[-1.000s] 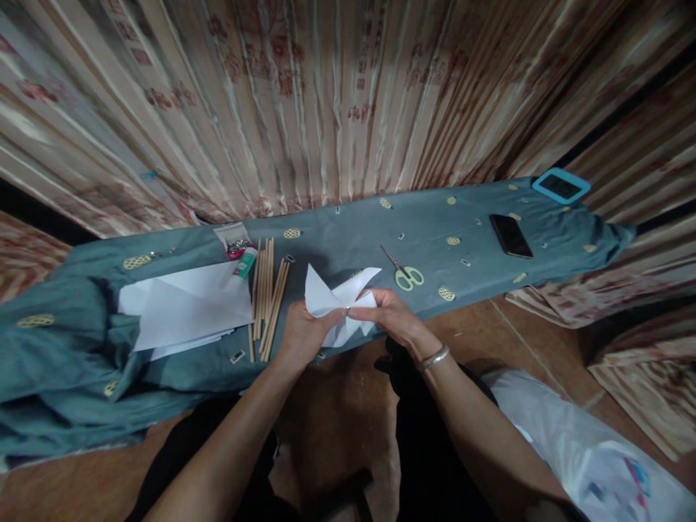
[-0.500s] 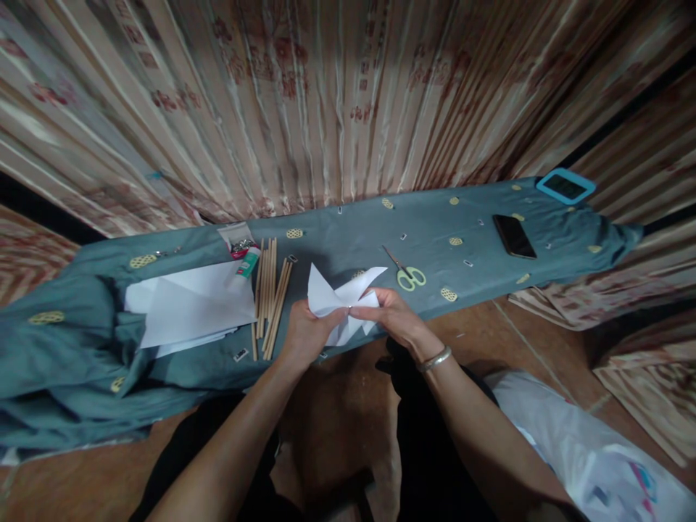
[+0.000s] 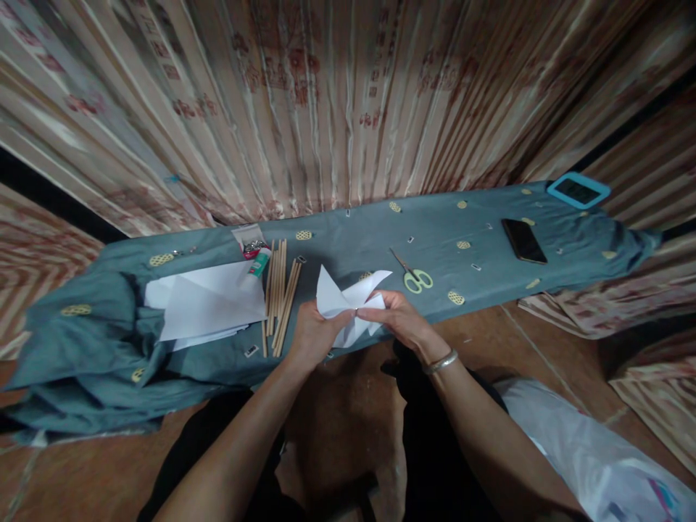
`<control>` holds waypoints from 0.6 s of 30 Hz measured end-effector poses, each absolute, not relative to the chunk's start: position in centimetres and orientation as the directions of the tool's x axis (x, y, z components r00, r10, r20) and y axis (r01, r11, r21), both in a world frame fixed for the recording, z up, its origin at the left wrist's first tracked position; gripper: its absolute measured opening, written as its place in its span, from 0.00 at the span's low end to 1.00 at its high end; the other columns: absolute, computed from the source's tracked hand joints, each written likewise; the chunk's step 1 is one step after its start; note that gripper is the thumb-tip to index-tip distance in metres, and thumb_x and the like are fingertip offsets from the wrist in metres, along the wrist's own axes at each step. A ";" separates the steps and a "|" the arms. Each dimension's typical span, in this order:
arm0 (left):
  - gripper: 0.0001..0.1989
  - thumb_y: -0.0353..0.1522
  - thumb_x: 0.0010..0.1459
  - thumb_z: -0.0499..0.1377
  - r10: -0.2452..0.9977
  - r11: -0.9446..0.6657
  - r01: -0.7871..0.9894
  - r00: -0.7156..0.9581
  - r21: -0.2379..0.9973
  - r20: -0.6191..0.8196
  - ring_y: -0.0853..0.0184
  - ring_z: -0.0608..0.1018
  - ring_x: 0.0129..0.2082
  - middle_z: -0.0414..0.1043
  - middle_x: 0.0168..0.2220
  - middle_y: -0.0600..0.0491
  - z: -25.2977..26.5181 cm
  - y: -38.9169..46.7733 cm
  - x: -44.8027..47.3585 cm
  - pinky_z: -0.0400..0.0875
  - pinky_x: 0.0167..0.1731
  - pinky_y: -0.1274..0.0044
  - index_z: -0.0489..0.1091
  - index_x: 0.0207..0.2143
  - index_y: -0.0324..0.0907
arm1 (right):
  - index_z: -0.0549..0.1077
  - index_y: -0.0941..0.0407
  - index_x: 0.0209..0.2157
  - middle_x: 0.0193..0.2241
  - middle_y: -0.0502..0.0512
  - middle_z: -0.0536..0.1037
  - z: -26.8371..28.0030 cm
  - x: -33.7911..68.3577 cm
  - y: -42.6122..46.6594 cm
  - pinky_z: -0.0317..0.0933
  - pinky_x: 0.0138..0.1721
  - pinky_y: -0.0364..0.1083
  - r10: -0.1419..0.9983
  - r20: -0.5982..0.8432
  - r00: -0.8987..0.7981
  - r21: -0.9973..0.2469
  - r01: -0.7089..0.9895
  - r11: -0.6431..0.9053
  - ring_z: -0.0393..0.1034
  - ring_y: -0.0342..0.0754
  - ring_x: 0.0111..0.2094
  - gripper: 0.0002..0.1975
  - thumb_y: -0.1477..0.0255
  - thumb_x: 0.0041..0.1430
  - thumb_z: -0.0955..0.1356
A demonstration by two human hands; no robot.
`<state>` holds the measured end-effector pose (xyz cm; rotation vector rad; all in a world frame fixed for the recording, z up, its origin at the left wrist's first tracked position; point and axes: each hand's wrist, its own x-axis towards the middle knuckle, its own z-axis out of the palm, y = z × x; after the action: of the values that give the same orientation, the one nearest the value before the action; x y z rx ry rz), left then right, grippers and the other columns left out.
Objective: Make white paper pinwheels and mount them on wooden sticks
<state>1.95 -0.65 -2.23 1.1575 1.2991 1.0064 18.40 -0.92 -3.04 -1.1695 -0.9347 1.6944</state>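
folded paper, one piece, is held over the near edge of the green-blue cloth, its blades standing out like a pinwheel's. the folding looks done, points gathered at the middle; a bright spot there may be a pin, too small to tell. none of the wooden sticks joins the piece in view, and the white sheets are not yet worked into blades.

from the left: those sheets in a loose pile, at least two, the overlap hiding the full count; one small open packet of shiny metal bits, too tiny to number; one green and white glue stick, just beside the packet; the sticks, more than six, in two close groups, no exact count possible. next comes the left hand, thumb pressed on the paper's middle, other fingers tucked behind, mostly hidden. the right hand pinches the same spot from the other side, the two thumb tips close together; its hidden fingers cannot be judged. one bangle rings that wrist. further right lie one pair of scissors, one dark phone and one blue-framed device.
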 end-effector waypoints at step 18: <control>0.23 0.45 0.52 0.59 1.000 -0.018 0.059 0.015 0.998 0.017 0.63 0.79 0.36 0.79 0.39 0.44 -2.6 1.4 -2.5 0.73 0.40 0.72 0.75 0.41 0.36 | 0.77 0.56 0.28 0.25 0.49 0.80 -2.7 19.4 -1.1 0.63 0.32 0.43 0.953 -0.283 -0.108 -0.933 -0.200 -0.299 0.71 0.43 0.26 0.17 0.65 0.34 0.79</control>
<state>-2.47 1.44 -2.58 1.2722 1.2334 1.1833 19.39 -1.08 -2.71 -1.2159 -0.9453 1.5770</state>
